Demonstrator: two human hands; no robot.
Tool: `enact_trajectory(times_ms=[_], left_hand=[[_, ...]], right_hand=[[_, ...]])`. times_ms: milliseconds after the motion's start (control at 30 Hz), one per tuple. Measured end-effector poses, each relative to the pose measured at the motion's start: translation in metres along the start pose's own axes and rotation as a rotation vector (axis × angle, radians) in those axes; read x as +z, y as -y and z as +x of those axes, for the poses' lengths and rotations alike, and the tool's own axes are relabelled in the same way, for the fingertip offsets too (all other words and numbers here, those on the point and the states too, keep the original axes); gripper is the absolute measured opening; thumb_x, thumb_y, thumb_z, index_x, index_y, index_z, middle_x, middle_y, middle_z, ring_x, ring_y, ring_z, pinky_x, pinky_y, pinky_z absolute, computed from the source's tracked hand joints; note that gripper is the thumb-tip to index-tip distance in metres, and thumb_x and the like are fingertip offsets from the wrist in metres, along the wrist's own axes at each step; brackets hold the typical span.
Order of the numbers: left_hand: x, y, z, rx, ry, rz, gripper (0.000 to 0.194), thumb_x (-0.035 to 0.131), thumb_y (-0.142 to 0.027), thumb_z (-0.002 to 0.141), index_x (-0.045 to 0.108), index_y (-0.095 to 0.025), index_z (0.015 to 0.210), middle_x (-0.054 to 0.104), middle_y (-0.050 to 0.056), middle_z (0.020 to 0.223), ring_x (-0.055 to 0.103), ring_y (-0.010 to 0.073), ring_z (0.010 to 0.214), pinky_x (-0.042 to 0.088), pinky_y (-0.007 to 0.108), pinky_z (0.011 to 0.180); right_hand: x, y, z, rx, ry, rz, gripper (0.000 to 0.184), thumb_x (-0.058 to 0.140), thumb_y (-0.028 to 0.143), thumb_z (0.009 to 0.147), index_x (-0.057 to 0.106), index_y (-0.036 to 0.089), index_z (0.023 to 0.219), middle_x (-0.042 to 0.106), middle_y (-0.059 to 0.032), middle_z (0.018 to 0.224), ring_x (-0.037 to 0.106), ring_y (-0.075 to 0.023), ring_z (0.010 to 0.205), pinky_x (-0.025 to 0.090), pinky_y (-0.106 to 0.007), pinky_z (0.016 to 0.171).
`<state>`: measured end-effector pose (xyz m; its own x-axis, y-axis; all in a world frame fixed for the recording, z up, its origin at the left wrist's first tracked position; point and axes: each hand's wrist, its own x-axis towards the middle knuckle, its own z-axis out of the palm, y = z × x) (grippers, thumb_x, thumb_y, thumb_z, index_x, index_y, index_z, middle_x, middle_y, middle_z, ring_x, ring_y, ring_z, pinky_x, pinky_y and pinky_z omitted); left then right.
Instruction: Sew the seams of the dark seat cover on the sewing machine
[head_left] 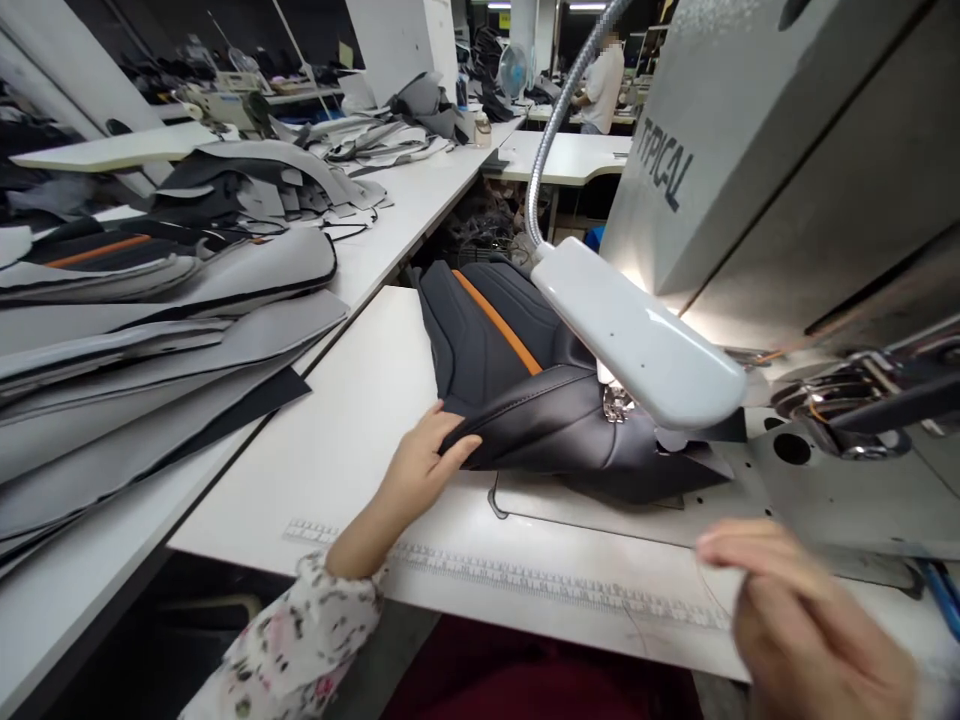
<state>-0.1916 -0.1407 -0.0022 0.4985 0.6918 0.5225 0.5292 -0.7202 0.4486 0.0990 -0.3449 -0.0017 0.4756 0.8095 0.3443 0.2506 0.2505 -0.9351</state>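
A dark grey and black seat cover [499, 345] with an orange stripe lies on the sewing machine bed, partly under the presser foot [618, 402]. My left hand [424, 460] grips its near left edge, thumb on top. My right hand [810, 610] is closed and slightly blurred at the lower right, apart from the cover. From its fingertips a thin orange thread [706, 588] seems to hang. The white lamp [637, 335] in front of the machine head hides the needle.
A printed ruler strip [525, 578] runs along the table's front edge. Stacked grey cover pieces [172, 370] fill the left table. A bendable lamp neck [551, 130] rises beside the machine body [697, 130]. A person [602, 88] stands far back. A blue tool [941, 595] lies at right.
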Motion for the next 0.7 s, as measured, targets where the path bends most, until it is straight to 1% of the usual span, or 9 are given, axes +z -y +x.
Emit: enact_trajectory(times_ms=[33, 100, 133, 167, 300, 433, 533, 633, 700], left_hand=[[0.001, 0.002, 0.000, 0.005, 0.006, -0.032, 0.041, 0.043, -0.043, 0.108, 0.062, -0.020, 0.080, 0.063, -0.003, 0.069, 0.059, 0.0142, 0.064, 0.052, 0.047, 0.113], [-0.002, -0.006, 0.005, 0.032, -0.028, -0.053, 0.045, 0.042, -0.038, 0.108, 0.050, -0.021, 0.067, 0.048, -0.005, 0.059, 0.048, 0.0118, 0.055, 0.056, 0.043, 0.109], [-0.009, -0.014, 0.010, 0.049, -0.042, -0.061, 0.044, 0.044, -0.037, 0.107, 0.047, -0.021, 0.066, 0.045, -0.006, 0.059, 0.047, 0.0117, 0.056, 0.056, 0.042, 0.109], [-0.017, -0.024, 0.016, 0.073, -0.051, -0.071, 0.042, 0.046, -0.035, 0.106, 0.046, -0.021, 0.066, 0.044, -0.006, 0.059, 0.047, 0.0117, 0.057, 0.057, 0.041, 0.108], [-0.056, -0.050, 0.040, 0.096, -0.006, -0.091, 0.042, 0.053, -0.039, 0.102, 0.048, -0.021, 0.064, 0.045, -0.005, 0.058, 0.053, 0.0134, 0.059, 0.059, 0.036, 0.098], [-0.062, -0.039, 0.053, -0.205, 0.088, -0.100, 0.050, 0.053, -0.049, 0.099, 0.047, -0.020, 0.059, 0.047, -0.003, 0.055, 0.051, 0.0143, 0.056, 0.045, 0.025, 0.055], [-0.053, -0.027, 0.051, -0.324, 0.113, -0.088, 0.053, 0.051, -0.050, 0.102, 0.049, -0.019, 0.059, 0.047, -0.004, 0.053, 0.046, 0.0123, 0.051, 0.036, 0.024, 0.050], [-0.048, -0.039, 0.040, -0.153, -0.101, 0.158, 0.036, 0.056, -0.043, 0.104, 0.069, -0.020, 0.080, 0.067, -0.002, 0.070, 0.062, 0.0154, 0.065, 0.048, 0.026, 0.064], [-0.043, -0.062, 0.031, 0.121, -0.245, 0.315, 0.022, 0.058, -0.035, 0.105, 0.073, -0.019, 0.107, 0.075, 0.005, 0.096, 0.072, 0.0217, 0.097, 0.055, 0.032, 0.088]], right_hand=[[0.013, -0.007, -0.011, 0.061, 0.118, 0.112, 0.011, 0.072, 0.029, 0.092, 0.083, 0.027, 0.094, 0.078, -0.0065, 0.092, 0.071, -0.0261, 0.090, 0.057, -0.042, 0.086], [0.047, -0.025, -0.024, 0.475, 0.401, 0.349, 0.014, 0.078, 0.032, 0.089, 0.084, 0.022, 0.096, 0.079, -0.0099, 0.095, 0.073, -0.0258, 0.091, 0.058, -0.040, 0.086], [0.066, -0.036, -0.025, 0.693, 0.411, 0.518, 0.023, 0.083, 0.035, 0.084, 0.083, 0.020, 0.101, 0.079, -0.0128, 0.101, 0.073, -0.0285, 0.098, 0.058, -0.044, 0.091], [0.083, -0.046, -0.024, 0.762, 0.388, 0.598, 0.033, 0.083, 0.043, 0.084, 0.082, 0.020, 0.108, 0.079, -0.0141, 0.109, 0.073, -0.0308, 0.105, 0.058, -0.047, 0.093], [0.122, -0.071, -0.010, 0.778, 0.218, 0.797, 0.033, 0.087, 0.048, 0.074, 0.082, 0.025, 0.097, 0.077, -0.0090, 0.122, 0.066, -0.0345, 0.125, 0.051, -0.061, 0.107], [0.113, -0.067, -0.012, 0.670, 0.078, 0.866, 0.045, 0.094, 0.043, 0.060, 0.081, 0.032, 0.102, 0.080, -0.0029, 0.108, 0.065, -0.0327, 0.126, 0.035, -0.061, 0.124], [0.089, -0.060, -0.037, 0.648, 0.067, 0.834, 0.061, 0.094, 0.040, 0.061, 0.077, 0.032, 0.119, 0.080, -0.0052, 0.111, 0.065, -0.0351, 0.126, 0.036, -0.062, 0.122], [0.064, -0.055, -0.071, 0.724, 0.189, 0.767, 0.059, 0.086, 0.040, 0.076, 0.071, 0.030, 0.132, 0.078, -0.0102, 0.120, 0.066, -0.0361, 0.126, 0.043, -0.062, 0.117], [0.054, -0.052, -0.085, 0.743, 0.217, 0.747, 0.056, 0.081, 0.043, 0.083, 0.068, 0.027, 0.135, 0.076, -0.0122, 0.123, 0.064, -0.0360, 0.130, 0.044, -0.060, 0.116]])
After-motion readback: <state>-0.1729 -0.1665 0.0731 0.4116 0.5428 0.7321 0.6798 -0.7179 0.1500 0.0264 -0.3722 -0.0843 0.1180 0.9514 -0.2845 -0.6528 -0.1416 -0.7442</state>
